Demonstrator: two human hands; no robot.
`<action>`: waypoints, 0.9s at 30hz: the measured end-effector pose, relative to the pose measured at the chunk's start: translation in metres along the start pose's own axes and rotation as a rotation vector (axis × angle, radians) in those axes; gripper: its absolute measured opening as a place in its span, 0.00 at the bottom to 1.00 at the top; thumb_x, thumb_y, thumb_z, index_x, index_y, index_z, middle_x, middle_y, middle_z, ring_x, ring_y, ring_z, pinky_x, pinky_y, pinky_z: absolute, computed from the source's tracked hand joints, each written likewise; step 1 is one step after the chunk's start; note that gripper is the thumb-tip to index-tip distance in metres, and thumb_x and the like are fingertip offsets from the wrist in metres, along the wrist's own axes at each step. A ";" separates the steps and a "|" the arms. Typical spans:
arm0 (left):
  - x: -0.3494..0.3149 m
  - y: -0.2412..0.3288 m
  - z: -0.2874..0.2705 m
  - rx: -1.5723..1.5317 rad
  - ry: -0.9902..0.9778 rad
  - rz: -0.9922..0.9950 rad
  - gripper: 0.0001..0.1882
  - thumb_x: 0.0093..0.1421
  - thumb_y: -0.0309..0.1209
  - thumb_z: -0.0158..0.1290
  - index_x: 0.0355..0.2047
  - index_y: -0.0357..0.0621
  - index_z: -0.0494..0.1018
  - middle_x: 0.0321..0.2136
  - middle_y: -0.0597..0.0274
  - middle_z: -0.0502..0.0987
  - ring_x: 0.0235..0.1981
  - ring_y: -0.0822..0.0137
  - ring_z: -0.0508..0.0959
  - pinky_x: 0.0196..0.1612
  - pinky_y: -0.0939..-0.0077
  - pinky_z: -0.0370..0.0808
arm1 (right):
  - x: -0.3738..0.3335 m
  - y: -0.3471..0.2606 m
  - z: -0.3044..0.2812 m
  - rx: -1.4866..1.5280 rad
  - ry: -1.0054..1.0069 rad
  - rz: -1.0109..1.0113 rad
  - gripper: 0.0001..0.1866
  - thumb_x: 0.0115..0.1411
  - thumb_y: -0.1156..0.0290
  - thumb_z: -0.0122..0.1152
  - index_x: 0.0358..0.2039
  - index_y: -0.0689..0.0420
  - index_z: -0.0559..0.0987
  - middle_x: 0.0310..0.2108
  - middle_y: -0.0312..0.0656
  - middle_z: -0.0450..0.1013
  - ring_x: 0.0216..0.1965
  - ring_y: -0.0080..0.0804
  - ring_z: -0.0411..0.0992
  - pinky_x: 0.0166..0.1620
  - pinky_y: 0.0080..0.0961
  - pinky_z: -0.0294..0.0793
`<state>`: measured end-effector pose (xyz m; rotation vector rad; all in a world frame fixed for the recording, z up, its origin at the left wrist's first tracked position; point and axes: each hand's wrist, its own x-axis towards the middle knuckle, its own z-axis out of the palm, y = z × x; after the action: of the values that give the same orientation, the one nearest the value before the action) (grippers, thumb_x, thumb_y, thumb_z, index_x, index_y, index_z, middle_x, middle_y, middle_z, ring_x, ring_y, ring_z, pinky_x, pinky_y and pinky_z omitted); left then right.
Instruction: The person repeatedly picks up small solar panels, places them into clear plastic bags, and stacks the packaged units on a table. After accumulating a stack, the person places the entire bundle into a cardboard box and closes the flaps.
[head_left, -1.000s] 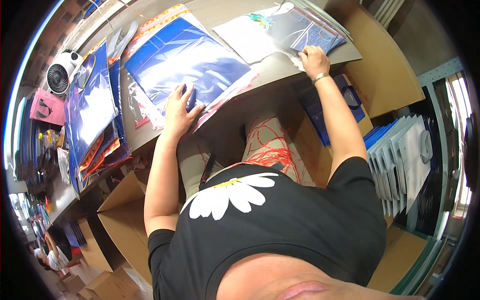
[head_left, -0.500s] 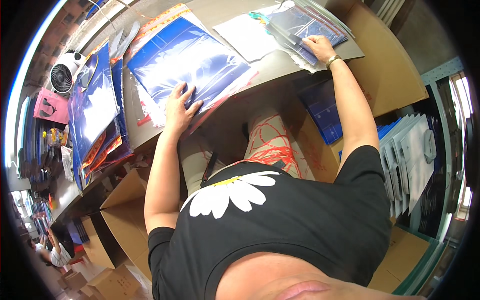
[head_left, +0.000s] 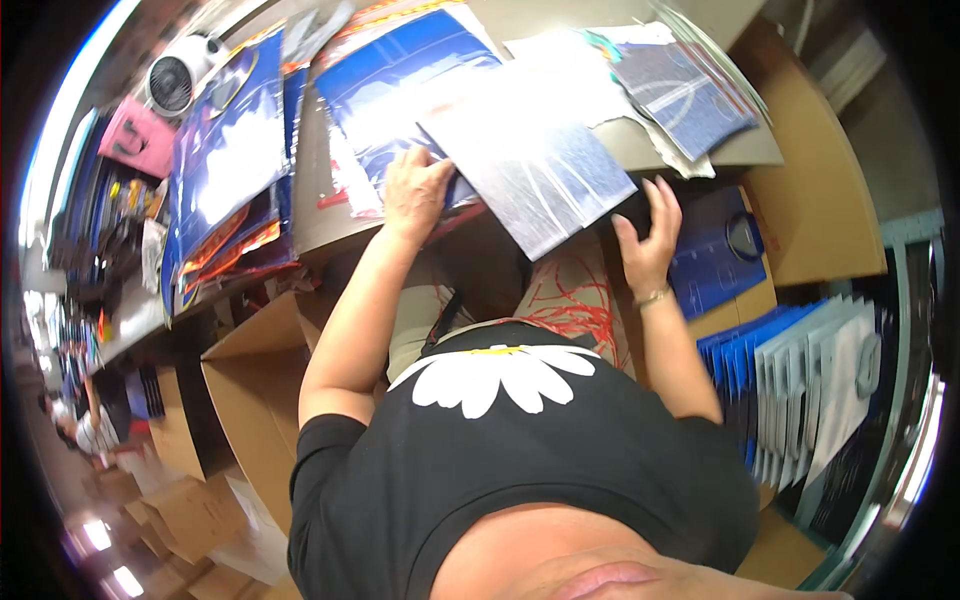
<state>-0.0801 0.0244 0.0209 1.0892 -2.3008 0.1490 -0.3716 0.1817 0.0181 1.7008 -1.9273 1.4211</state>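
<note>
A grey-blue printed sheet with pale curved lines lies at a slant over the stack of shiny plastic-wrapped blue sheets, one corner sticking out past the table's front edge. My left hand is at its left edge, fingers bent and thumb against the edge. My right hand hangs beside the sheet's right corner, empty, thumb and fingers apart. Farther right, more grey-blue sheets lie on torn white wrapping. Glare washes out the sheet's far end.
Wrapped blue packets, a white fan and a pink bag stand on the left. Large scissors lie at the back. Cardboard boxes flank me, with blue and grey handled bags on the right. Red strips cover my lap.
My right hand has come back from the right-hand stack toward me. A grey-blue sheet now covers part of the blue stack. My left hand has moved to that sheet's edge. The view has shifted.
</note>
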 end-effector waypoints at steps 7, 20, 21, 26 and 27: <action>0.007 -0.014 0.014 -0.223 -0.030 -0.044 0.05 0.53 0.27 0.57 0.31 0.43 0.79 0.26 0.55 0.74 0.32 0.54 0.76 0.36 0.63 0.73 | -0.022 -0.019 0.075 1.297 -0.298 1.077 0.22 0.65 0.62 0.51 0.56 0.61 0.68 0.49 0.43 0.72 0.47 0.34 0.72 0.50 0.38 0.72; 0.052 -0.035 -0.013 -0.635 -0.430 -0.392 0.11 0.58 0.34 0.57 0.37 0.40 0.80 0.28 0.59 0.81 0.29 0.70 0.79 0.36 0.75 0.74 | -0.059 -0.036 -0.089 1.400 -0.402 1.336 0.19 0.62 0.75 0.50 0.52 0.69 0.69 0.47 0.50 0.72 0.48 0.38 0.73 0.52 0.33 0.72; 0.052 -0.035 -0.014 -0.606 -0.402 -0.320 0.10 0.58 0.32 0.57 0.37 0.39 0.80 0.28 0.61 0.80 0.30 0.71 0.76 0.36 0.76 0.72 | -0.055 -0.041 -0.084 1.385 -0.350 1.322 0.19 0.62 0.75 0.50 0.52 0.69 0.69 0.47 0.50 0.73 0.48 0.37 0.72 0.52 0.33 0.72; 0.066 -0.004 -0.045 -0.266 -0.340 -0.025 0.10 0.58 0.31 0.55 0.36 0.38 0.79 0.28 0.55 0.74 0.32 0.56 0.76 0.38 0.68 0.71 | -0.050 -0.038 -0.059 1.185 -0.099 1.052 0.19 0.64 0.71 0.52 0.53 0.67 0.69 0.49 0.45 0.72 0.49 0.32 0.71 0.55 0.29 0.67; 0.065 -0.002 -0.047 -0.193 -0.283 0.063 0.09 0.58 0.31 0.53 0.35 0.40 0.79 0.28 0.54 0.73 0.33 0.53 0.75 0.38 0.65 0.71 | -0.049 -0.045 -0.057 1.131 -0.147 1.017 0.20 0.65 0.69 0.52 0.53 0.68 0.69 0.51 0.45 0.70 0.51 0.31 0.69 0.57 0.29 0.64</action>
<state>-0.0896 -0.0051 0.0946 0.9913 -2.5381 -0.2129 -0.3420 0.2614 0.0367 0.9494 -2.3644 3.2854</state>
